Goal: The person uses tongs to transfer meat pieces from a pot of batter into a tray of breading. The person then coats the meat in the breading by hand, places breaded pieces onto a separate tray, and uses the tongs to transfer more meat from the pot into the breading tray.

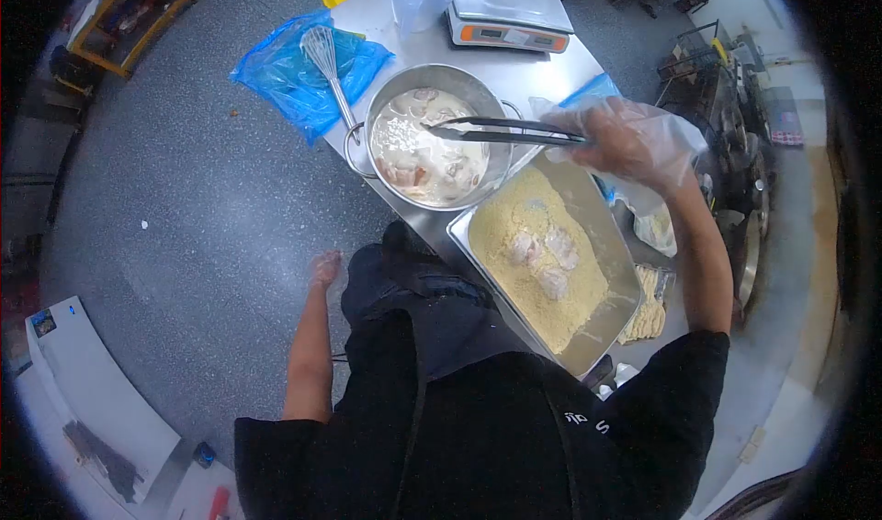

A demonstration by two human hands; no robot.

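My right hand [625, 143], in a clear plastic glove, is closed around the handle end of black tongs [514, 132]. The tongs reach left over a steel pot [371, 116] of white, creamy liquid [404, 136], their tips at its surface. Pale pieces that look like raw meat [404, 175] show in the liquid. Below my right hand, a steel tray [617, 235] holds yellowish crumbs or flour [505, 212], with several whitish coated pieces [554, 283] on top. My left hand [325, 267] hangs low at my side, away from the table; its fingers are too small to read.
A whisk [323, 56] lies on a blue plastic bag [280, 74] left of the pot. A digital scale [510, 10] and a clear plastic jug [418, 1] stand behind it. Bagged pale food [648, 309] sits right of the tray. Cooking equipment [735, 134] lines the right wall.
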